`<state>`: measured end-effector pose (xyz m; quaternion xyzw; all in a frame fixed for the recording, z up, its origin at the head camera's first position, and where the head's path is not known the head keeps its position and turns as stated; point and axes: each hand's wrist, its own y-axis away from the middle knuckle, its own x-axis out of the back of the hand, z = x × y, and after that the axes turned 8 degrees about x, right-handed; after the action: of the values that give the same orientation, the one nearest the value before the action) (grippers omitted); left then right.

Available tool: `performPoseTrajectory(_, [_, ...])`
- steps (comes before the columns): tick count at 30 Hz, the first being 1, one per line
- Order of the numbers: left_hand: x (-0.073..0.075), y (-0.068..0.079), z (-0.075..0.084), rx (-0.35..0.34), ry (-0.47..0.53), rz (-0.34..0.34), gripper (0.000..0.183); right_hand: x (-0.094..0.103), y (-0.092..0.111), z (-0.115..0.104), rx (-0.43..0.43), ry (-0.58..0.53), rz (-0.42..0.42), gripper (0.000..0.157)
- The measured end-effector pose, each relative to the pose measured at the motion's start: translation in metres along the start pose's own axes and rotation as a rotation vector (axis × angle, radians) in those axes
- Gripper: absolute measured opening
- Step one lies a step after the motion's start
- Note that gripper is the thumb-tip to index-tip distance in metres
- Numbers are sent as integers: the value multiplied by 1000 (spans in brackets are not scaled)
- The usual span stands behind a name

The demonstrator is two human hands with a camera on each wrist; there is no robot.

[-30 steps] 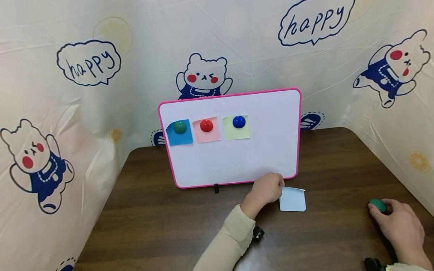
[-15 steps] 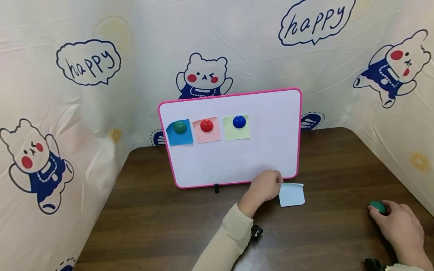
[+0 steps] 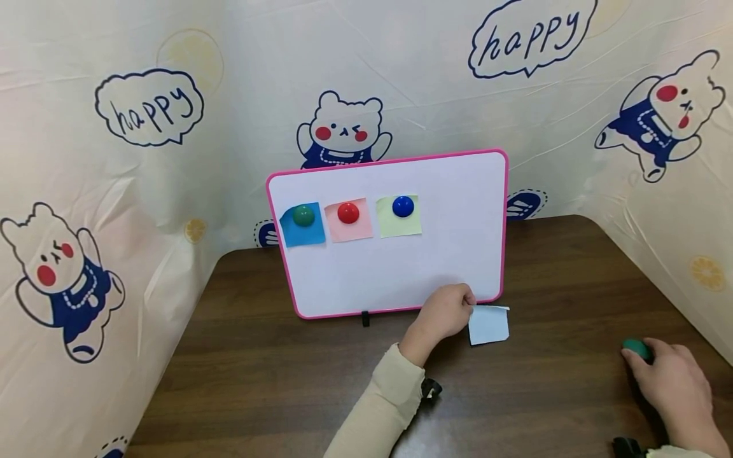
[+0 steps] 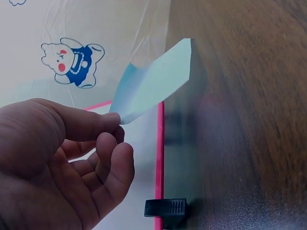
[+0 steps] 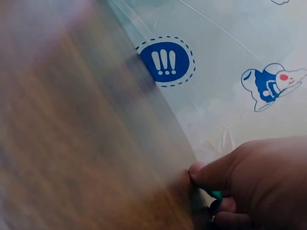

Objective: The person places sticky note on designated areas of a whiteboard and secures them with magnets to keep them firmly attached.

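Observation:
My left hand pinches a light blue sticky note by one corner, just in front of the lower right edge of a pink-framed whiteboard. In the left wrist view the sticky note is creased and held between thumb and forefinger. Over at the right side of the table, my right hand holds a round green magnet between thumb and fingers. Only a sliver of that magnet shows in the right wrist view, the rest being hidden by the fingers.
Three notes hang in a row on the whiteboard: blue under a green magnet, pink under a red one, pale green under a blue one. A black clip grips its bottom edge. A printed curtain surrounds the wooden table.
My left hand has risen slightly and carried the light blue note up and a little left, closer to the whiteboard. The right hand with the green magnet has hardly moved.

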<state>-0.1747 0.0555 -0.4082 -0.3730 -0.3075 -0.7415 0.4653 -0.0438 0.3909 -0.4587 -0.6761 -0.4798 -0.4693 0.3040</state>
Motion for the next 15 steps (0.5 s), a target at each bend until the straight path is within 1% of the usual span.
performPoseTrajectory(7, [1, 0, 0, -10, 3, 11, 5, 1, 1, -7, -45, 19, -61, 57])
performPoseTrajectory(15, [0, -1, -2, 1, 29, 7, 6, 3, 3, -12, -54, 35, -58, 55])
